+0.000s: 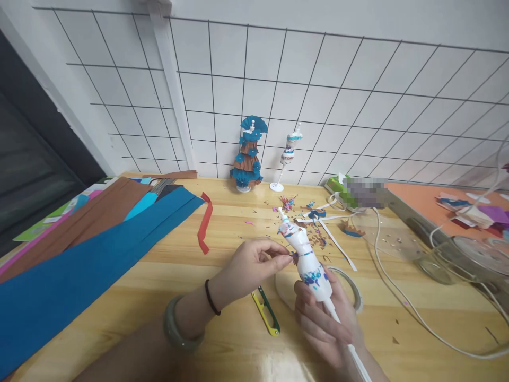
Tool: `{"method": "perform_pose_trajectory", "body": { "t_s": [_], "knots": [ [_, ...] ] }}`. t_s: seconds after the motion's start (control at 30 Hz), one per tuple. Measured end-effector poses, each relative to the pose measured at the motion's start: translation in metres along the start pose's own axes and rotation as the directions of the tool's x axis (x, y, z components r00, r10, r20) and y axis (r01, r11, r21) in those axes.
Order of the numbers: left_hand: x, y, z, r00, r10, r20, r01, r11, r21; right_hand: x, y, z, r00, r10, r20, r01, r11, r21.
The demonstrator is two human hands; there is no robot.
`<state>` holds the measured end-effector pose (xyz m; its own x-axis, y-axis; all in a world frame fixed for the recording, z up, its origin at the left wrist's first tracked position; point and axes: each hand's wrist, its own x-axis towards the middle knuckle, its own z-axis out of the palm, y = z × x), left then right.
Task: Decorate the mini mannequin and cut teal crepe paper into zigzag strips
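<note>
My right hand (328,318) is wrapped round the lower part of a small white dress-form figure (304,254), which leans up and to the left with its thin white stand rod below. Blue, purple and brown scraps cling to the figure's chest, waist and hips. My left hand (258,262) pinches at the figure's waist from the left, thumb and forefinger together; a small dark bit shows at the fingertips, too small to make out. Yellow and green thread snips (266,313) lie on the table below my hands. A tape roll (353,286) is partly behind my right hand.
Blue crepe paper (119,254) and brown sheets (99,212) cover the left side. A red strip (204,225) lies nearby. Toward the wall stand a dressed figure (249,154) and a bare one (289,151). Paper scraps, a white cable (392,297) and a clear container (469,257) are on the right.
</note>
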<state>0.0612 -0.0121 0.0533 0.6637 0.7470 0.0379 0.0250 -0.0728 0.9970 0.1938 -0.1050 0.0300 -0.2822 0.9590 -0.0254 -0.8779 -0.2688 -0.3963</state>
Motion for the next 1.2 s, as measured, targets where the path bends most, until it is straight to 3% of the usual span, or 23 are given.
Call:
{"method": "perform_pose_trajectory", "body": {
  "t_s": [0.2, 0.37, 0.57, 0.73, 0.9, 1.2],
  "knots": [
    [-0.004, 0.008, -0.001, 1.0, 0.005, 0.0, -0.005, 1.0, 0.026, -0.001, 0.001, -0.001, 0.996, 0.013, 0.092, -0.018, 0.998, 0.057],
    [-0.004, 0.013, -0.001, 0.988, 0.144, -0.052, -0.134, 0.976, 0.171, 0.0, 0.002, -0.001, 0.988, 0.017, 0.156, -0.028, 0.997, 0.074],
    [-0.001, 0.011, -0.005, 0.967, 0.208, -0.15, -0.151, 0.935, 0.322, -0.003, 0.002, 0.002, 1.0, -0.003, 0.024, 0.004, 0.999, -0.052],
    [0.0, 0.01, -0.009, 0.936, 0.352, -0.03, -0.298, 0.833, 0.466, -0.004, 0.001, 0.001, 0.999, -0.007, -0.049, 0.002, 0.996, -0.09],
    [-0.002, 0.01, -0.013, 0.891, 0.446, 0.088, -0.407, 0.696, 0.591, -0.003, 0.0, 0.002, 1.0, -0.002, -0.023, 0.002, 0.999, -0.032],
    [-0.002, 0.014, -0.024, 0.883, 0.459, 0.097, -0.42, 0.682, 0.598, -0.004, -0.001, 0.002, 0.998, 0.014, -0.061, -0.02, 0.996, -0.091]
  ]
}}
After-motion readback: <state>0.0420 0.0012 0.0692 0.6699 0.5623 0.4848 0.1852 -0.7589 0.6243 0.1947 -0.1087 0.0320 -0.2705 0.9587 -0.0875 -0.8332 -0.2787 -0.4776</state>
